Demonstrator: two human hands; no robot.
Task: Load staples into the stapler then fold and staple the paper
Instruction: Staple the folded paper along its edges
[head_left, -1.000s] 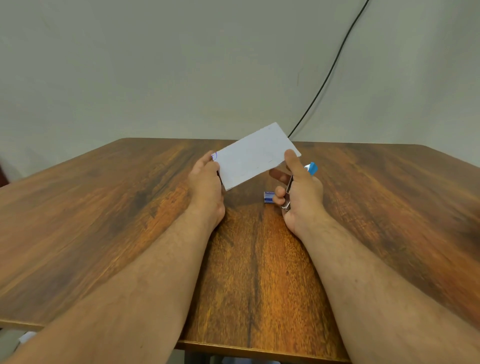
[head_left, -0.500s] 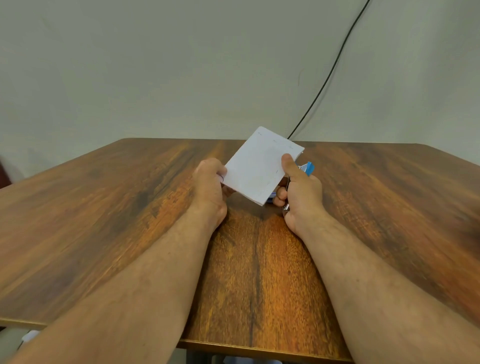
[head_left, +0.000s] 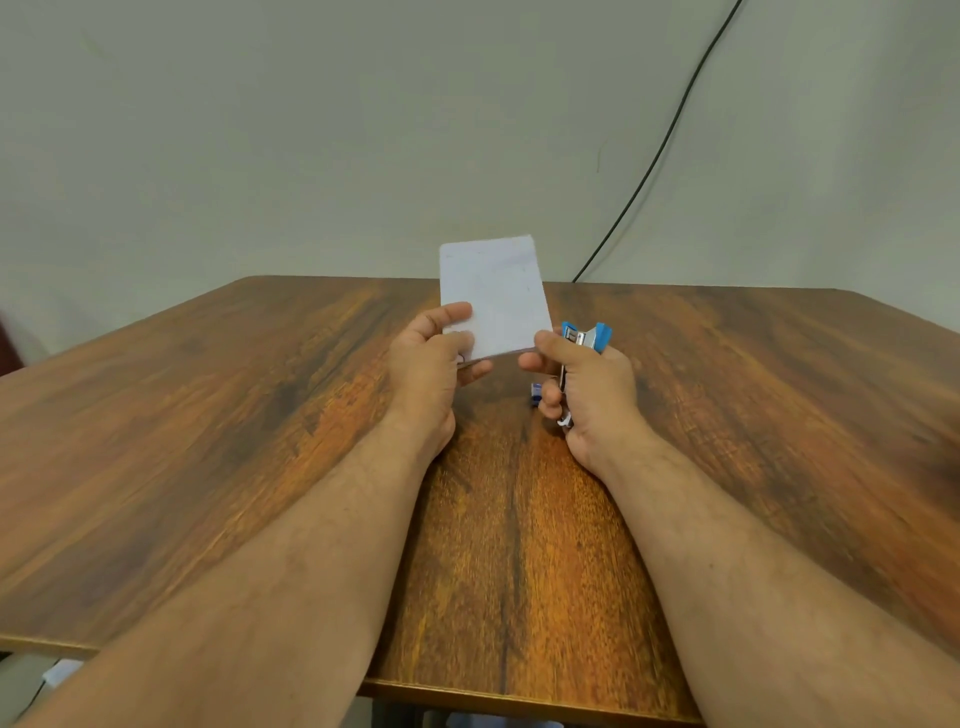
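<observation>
A folded white paper (head_left: 496, 293) stands nearly upright above the middle of the wooden table (head_left: 208, 415). My left hand (head_left: 428, 366) pinches its lower left corner between thumb and fingers. My right hand (head_left: 587, 389) touches the paper's lower right corner with thumb and forefinger while its other fingers wrap a small blue and metal stapler (head_left: 584, 338), whose blue jaw end sticks up past the knuckles. A small blue staple box (head_left: 536, 394) lies on the table just left of my right hand, mostly hidden.
A black cable (head_left: 660, 150) runs down the wall to the table's far edge. The table's front edge (head_left: 519, 696) is close below my forearms. A pale object (head_left: 62, 673) lies on the floor at lower left.
The paper has turned from a wide, slanted position to nearly upright and moved slightly left. My left hand regripped its lower corner; my right hand kept the stapler.
</observation>
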